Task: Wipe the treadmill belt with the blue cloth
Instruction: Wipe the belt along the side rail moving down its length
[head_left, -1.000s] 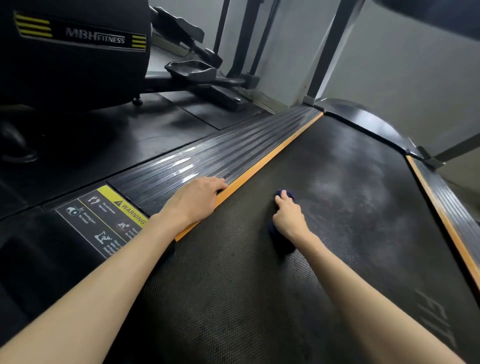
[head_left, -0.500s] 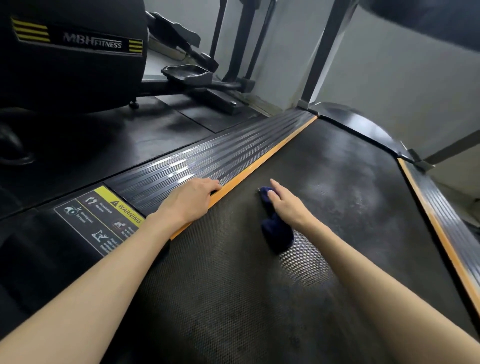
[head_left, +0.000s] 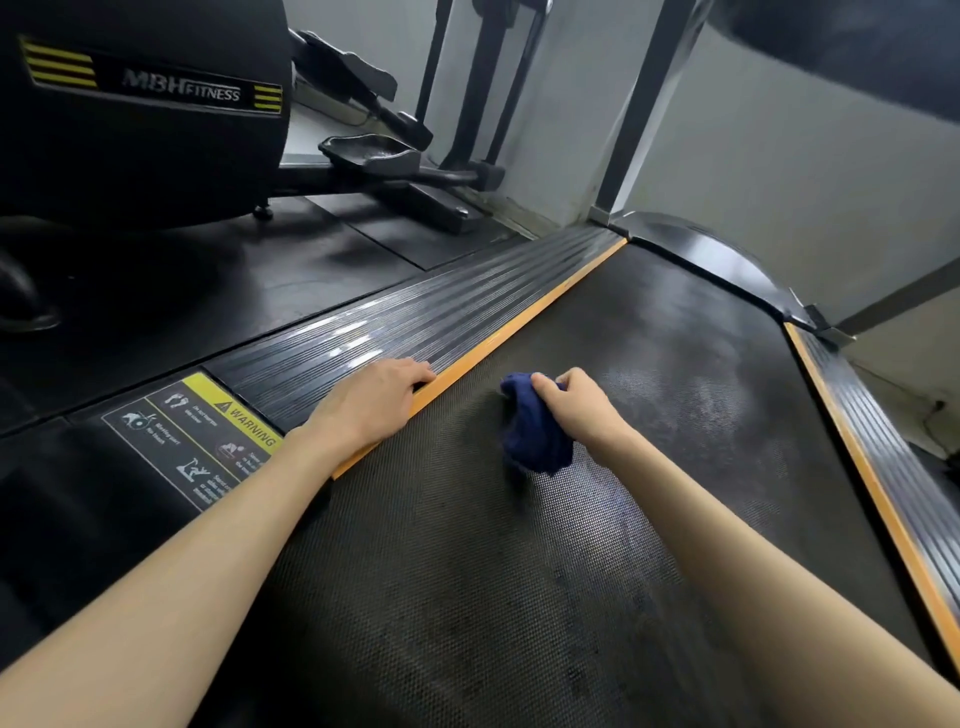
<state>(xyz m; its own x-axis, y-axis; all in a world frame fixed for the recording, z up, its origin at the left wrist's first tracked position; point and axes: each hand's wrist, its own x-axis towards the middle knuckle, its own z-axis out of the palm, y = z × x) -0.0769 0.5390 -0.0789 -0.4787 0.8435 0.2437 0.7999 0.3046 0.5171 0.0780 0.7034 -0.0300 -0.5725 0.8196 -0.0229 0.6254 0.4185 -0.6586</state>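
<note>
The black textured treadmill belt fills the middle of the view, dusty grey further up. A bunched dark blue cloth lies on the belt near its left edge. My right hand grips the cloth from the right, fingers curled over its top. My left hand rests palm down on the ribbed left side rail, its fingertips curled over the orange edge strip.
A yellow warning label sits on the deck left of my left arm. A black MBH Fitness machine with pedals stands at the left. The right rail, a curved motor cover and a grey wall bound the belt.
My right hand's fingers went from stretched out over the cloth to curled round it, bunching it. The cloth shifted slightly left then back. My left hand stayed on the rail.
</note>
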